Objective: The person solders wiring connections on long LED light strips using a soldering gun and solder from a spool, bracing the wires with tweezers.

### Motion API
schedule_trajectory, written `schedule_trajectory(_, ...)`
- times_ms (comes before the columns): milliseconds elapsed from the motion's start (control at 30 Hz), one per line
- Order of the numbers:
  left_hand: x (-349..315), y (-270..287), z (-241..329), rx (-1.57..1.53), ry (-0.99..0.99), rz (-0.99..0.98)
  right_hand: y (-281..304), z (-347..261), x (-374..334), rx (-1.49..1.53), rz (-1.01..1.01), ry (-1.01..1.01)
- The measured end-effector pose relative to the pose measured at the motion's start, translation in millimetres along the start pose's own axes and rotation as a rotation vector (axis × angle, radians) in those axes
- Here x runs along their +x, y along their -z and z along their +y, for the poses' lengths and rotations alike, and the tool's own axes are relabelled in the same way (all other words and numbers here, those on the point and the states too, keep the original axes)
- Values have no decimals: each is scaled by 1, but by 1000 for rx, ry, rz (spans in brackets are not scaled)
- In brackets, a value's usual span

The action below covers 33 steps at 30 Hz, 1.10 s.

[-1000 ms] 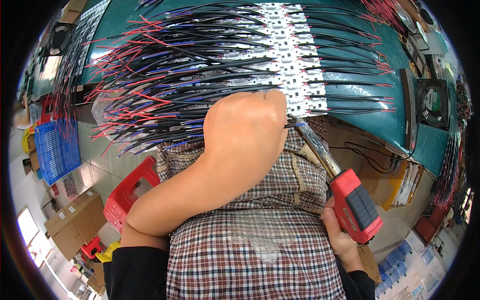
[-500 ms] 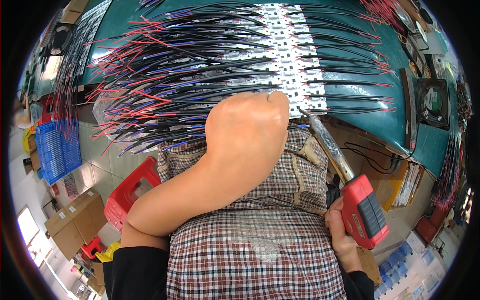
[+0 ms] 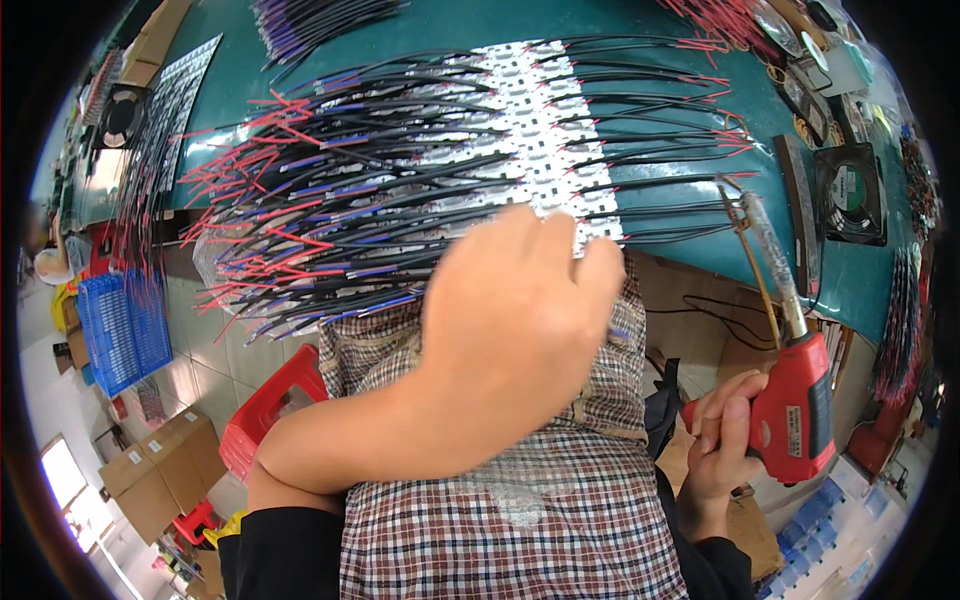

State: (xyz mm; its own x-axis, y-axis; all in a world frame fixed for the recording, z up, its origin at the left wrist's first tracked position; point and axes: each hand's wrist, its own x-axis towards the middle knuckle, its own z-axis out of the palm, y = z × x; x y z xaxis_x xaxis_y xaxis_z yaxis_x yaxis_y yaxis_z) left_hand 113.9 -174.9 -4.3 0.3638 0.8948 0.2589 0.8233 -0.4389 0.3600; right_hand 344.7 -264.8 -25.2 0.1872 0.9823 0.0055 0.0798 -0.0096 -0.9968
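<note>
My right hand (image 3: 725, 430) is closed round the red and black handle of a soldering gun (image 3: 792, 410). Its long metal barrel points up and away, the tip over wire ends beyond the right side of the white circuit board panel (image 3: 540, 110). A thin brass-coloured feed tube runs beside the barrel. Curled over the panel's near edge is my left hand (image 3: 530, 310), its fingertips mostly hidden. A blue-tipped wire end (image 3: 620, 333), blurred, sticks out just right of that hand and seems held in it. Black wires (image 3: 380, 165) with red and blue ends fan left from the panel; shorter ones reach right.
The panel lies on a green table (image 3: 660, 20) that ends near my lap. A small fan (image 3: 850, 195) stands at right, more wires (image 3: 320, 25) lie at the back. A red stool (image 3: 270, 410), blue crate (image 3: 125, 330) and cardboard boxes (image 3: 165, 470) stand at left.
The soldering gun has lifted off the panel's near right corner and swung right with my right hand. My left hand has shifted slightly right and nearer me; the panel sits a little lower and left in view.
</note>
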Motion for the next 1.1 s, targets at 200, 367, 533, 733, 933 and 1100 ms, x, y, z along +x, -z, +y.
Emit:
schedule_trajectory(200, -1, -34, 12, 97, -50, -213, 4, 2, 12, 114, 68, 125)
schedule_trajectory(367, -4, -29, 7, 279, 8, -178, 11, 8, 15, 149, 144, 130)
schedule_trajectory(533, -6, -19, 5, 357, 102, -216, 15, 9, 22, 165, 131, 164)
schedule_trajectory(733, 9, -33, 12, 282, -47, -204, 17, 11, 25, 220, 152, 139)
schedule_trajectory(933, 13, -28, 9, 396, 46, -192, 22, 16, 26, 225, 165, 132)
schedule_trajectory(1100, 8, -24, -4, 493, 163, -255, 25, 26, 29, 265, 138, 106)
